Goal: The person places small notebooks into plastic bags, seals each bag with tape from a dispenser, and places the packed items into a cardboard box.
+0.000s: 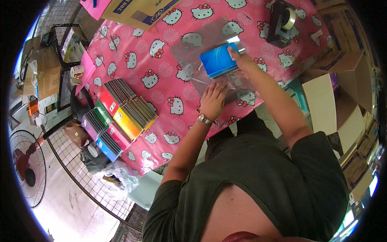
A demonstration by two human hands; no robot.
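A stack of blue spiral notebooks (217,60) lies on a clear plastic bag (186,53) spread over the table. My right hand (242,61) grips the stack at its right edge, thumb on the top cover and the other fingers hidden. Below the notebooks, my left hand (213,97), with a watch at its wrist, rests on the near part of the plastic. Its fingers are stretched out flat and hold nothing I can see. Wire coils show along the notebooks' near and far edges.
Stacked spiral notebooks (121,115) in several colours stand at the table's left. A tape dispenser (281,23) sits at the far right, a cardboard box (141,11) at the far left. Open cartons (320,103) flank the right side; a fan (28,169) stands lower left.
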